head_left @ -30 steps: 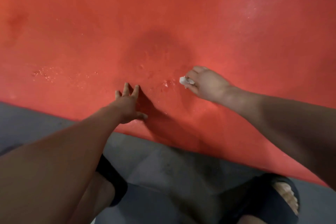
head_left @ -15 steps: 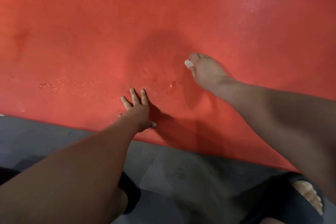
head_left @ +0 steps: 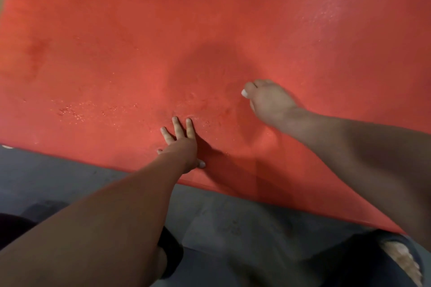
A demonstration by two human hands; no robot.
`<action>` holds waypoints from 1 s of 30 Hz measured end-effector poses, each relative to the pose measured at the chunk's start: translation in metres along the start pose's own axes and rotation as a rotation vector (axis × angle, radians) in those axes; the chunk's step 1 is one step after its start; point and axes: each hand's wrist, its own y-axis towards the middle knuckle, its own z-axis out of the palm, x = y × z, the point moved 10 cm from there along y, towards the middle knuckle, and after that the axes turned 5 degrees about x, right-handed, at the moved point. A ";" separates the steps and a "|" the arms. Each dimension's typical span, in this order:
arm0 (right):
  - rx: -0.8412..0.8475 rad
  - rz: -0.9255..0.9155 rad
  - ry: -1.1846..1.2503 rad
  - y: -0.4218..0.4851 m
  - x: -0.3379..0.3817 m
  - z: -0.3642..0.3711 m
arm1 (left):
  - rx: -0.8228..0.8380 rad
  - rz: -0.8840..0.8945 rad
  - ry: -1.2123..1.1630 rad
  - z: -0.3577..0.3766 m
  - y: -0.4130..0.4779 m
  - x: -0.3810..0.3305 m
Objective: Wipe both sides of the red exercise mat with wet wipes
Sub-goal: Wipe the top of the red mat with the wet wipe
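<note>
Grey floor under flat red foam exercise mat. Left hand flat, fingers spread, pressing mat. Right hand pinching small white wet wipe against mat.

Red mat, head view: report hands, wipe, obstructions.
Left hand flat on red mat, fingers spread. Right hand grips wet wipe against mat. No obstruction seen on mat.
</note>
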 end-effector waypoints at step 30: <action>0.271 -0.413 -0.036 -0.047 0.106 0.055 | -0.039 -0.003 -0.030 0.001 0.000 0.004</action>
